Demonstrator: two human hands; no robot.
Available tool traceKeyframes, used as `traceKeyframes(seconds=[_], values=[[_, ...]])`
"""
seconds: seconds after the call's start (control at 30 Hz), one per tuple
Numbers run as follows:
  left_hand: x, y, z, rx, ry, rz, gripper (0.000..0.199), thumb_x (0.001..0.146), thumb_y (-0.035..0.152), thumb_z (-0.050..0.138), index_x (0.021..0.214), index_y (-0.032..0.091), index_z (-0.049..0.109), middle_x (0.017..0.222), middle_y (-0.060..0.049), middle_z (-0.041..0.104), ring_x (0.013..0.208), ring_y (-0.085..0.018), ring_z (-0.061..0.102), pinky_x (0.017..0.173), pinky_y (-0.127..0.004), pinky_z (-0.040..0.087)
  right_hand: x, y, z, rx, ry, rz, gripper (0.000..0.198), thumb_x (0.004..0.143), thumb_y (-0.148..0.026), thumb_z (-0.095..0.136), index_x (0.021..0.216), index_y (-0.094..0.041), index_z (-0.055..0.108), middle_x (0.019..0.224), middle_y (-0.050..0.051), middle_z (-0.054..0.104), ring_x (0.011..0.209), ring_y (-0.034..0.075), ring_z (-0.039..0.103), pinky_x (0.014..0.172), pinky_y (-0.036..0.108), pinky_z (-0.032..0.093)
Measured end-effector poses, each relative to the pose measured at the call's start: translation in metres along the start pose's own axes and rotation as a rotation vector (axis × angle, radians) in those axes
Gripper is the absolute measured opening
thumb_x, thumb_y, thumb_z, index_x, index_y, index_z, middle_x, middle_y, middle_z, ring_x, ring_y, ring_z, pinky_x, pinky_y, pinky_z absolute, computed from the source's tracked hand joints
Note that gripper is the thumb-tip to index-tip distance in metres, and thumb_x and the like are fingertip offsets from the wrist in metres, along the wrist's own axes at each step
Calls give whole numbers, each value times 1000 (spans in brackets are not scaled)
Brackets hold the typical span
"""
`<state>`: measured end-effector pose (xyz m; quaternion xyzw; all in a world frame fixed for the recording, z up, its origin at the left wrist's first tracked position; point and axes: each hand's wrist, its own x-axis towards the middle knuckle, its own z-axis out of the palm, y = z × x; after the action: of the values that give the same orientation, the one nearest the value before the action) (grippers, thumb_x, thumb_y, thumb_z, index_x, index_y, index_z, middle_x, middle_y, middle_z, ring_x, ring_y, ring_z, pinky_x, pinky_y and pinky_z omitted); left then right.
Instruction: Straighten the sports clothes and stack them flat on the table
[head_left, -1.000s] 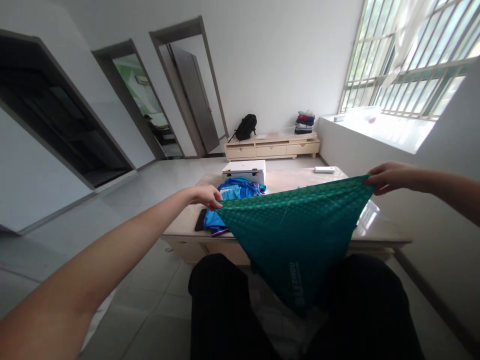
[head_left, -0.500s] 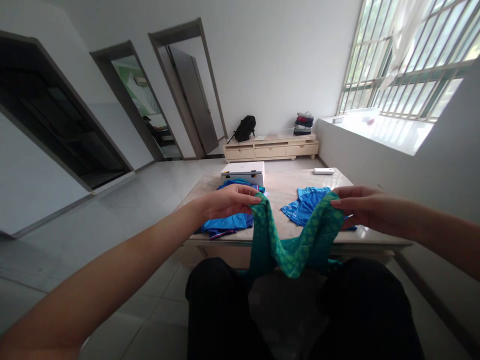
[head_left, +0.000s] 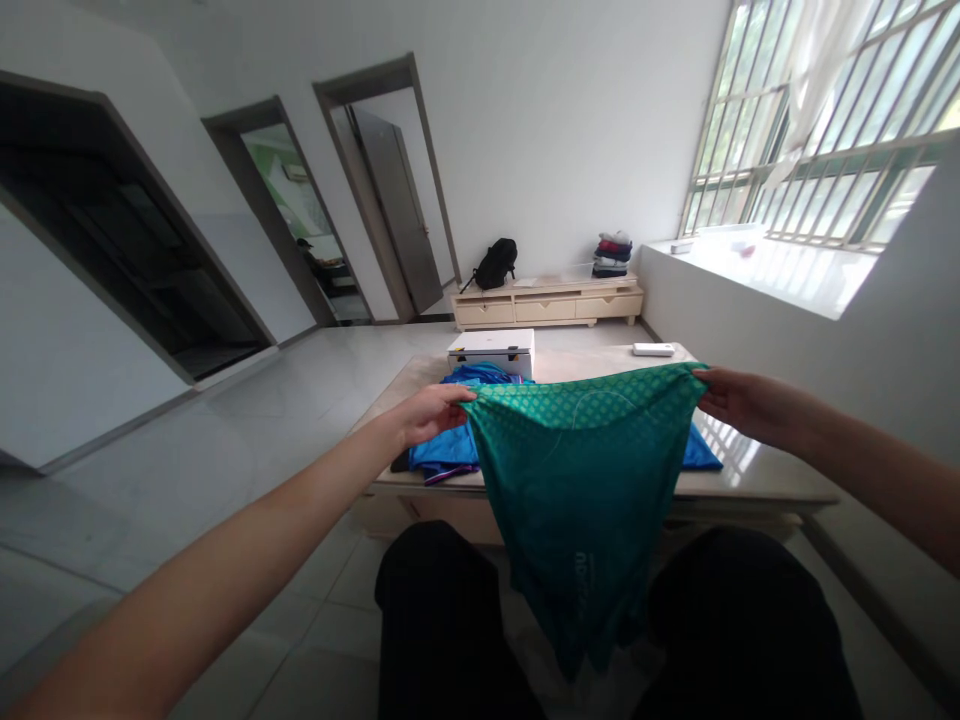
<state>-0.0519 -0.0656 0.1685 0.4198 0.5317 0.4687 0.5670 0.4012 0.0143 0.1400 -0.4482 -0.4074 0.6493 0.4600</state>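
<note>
Between both pinched hands (head_left: 435, 412) (head_left: 739, 402), green garment (head_left: 589, 470).

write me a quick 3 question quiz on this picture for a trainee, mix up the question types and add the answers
1. True or false: the green garment hangs stretched between the person's left hand and right hand.

2. What black thing sits on the low cabinet by the far wall, to the left of the stacked clothes?

3. Pick one. Seen from the person, the white box on the table is (a) in front of, (b) beyond or (c) underneath the blue clothes on the left.

Key: 1 true; 2 a backpack; 3 b.
</note>
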Motion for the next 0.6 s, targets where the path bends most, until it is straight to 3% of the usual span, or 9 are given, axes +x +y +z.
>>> traceKeyframes(seconds=[0.1,0.23,0.4,0.5,0.6], values=[[-10,-3,13,-11,-62,-57,18,75,12,83,87,13,70,87,-6,73,75,-12,68,69,-22,54,-23,7,19,-67,-69,-37,16,81,-21,77,96,-24,77,102,3,79,86,18,75,73,23,66],[-23,-7,54,5,-219,-53,29,68,17,91,90,12,72,89,-7,73,81,-14,69,75,-25,56,-59,25,67,-227,-188,-38,35,77,-33,85,109,-21,78,112,8,78,90,21,76,78,29,66],[-31,-22,108,184,-351,61,29,69,27,91,88,10,77,82,-7,73,77,-15,68,75,-27,55,-70,56,123,-330,-338,-40,38,74,-36,86,106,-17,79,98,9,80,86,21,77,82,32,65],[-30,-29,115,295,-316,173,23,73,27,86,88,12,79,81,-6,73,74,-14,66,71,-27,55,-68,64,132,-306,-287,-25,38,72,-33,88,105,-17,77,93,9,81,83,21,77,78,30,65],[-27,-34,108,374,-254,192,21,75,26,83,92,14,80,82,-6,75,72,-14,67,68,-26,54,-67,65,130,-294,-220,2,40,73,-26,88,109,-16,74,93,9,81,81,21,78,75,28,66]])
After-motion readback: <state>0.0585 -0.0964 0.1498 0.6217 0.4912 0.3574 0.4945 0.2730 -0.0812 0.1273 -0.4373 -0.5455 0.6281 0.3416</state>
